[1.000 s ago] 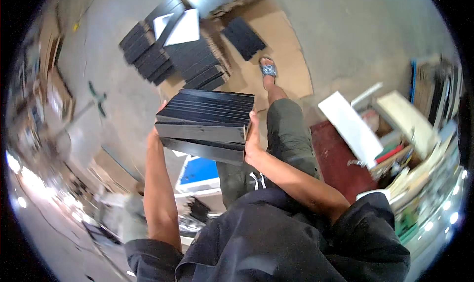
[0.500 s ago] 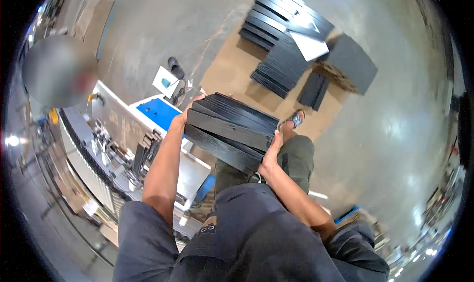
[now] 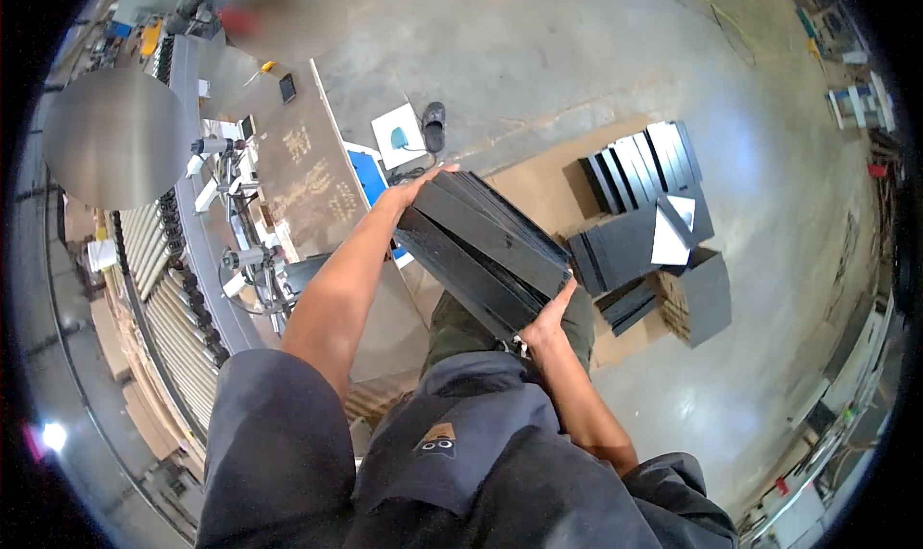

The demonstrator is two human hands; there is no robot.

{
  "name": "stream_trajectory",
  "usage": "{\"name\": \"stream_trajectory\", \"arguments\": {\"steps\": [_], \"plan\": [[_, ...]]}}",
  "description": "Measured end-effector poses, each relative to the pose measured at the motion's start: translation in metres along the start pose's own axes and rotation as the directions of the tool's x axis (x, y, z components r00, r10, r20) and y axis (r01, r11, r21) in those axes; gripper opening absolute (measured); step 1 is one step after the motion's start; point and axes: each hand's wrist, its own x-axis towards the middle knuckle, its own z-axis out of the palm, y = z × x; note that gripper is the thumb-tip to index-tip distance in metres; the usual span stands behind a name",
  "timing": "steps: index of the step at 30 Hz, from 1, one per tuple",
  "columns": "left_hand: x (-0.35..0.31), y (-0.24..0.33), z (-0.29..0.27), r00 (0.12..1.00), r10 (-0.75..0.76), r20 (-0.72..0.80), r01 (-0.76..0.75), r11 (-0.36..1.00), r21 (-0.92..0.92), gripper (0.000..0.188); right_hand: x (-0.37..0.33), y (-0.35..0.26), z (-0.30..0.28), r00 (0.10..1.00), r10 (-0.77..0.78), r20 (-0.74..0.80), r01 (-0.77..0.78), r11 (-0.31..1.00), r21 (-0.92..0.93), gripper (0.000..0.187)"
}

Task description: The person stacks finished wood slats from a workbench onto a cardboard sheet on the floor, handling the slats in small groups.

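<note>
A stack of long black boards is held up in front of my body, its several pieces lying face to face and slightly fanned out. My left hand grips the far left end, fingers partly hidden behind the boards. At the near right end my right hand is closed round the edge, thumb along the side. Beyond my right hand, more black boards are piled on a flat sheet of cardboard on the floor. A white sheet lies on that pile.
On my left stands a brown-topped worktable with a blue panel at its edge. A roller conveyor and metal fixtures are farther left. A dark clog lies on the floor beside a white board.
My view has turned left, so the worktable fills more of it and the floor piles sit farther right and lower. The held boards now slope more steeply, still in both hands.
</note>
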Motion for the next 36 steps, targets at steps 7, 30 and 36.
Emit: {"name": "stream_trajectory", "arguments": {"steps": [7,30,36], "plan": [[0.002,0.040,-0.048,0.986,0.159,-0.058,-0.164,0.981,-0.099,0.095,0.022,-0.044,0.087,0.998,0.014,0.065,-0.007,0.995,-0.097,0.102],[0.001,0.098,-0.145,0.991,-0.038,-0.128,-0.052,0.776,-0.628,0.079,0.076,-0.138,0.345,0.893,0.361,0.270,-0.171,0.824,-0.540,0.106],[0.024,0.146,-0.217,0.990,0.076,-0.120,-0.135,0.769,-0.625,0.078,0.196,-0.135,0.385,0.180,0.549,0.816,-0.658,0.684,-0.315,0.110]]}}
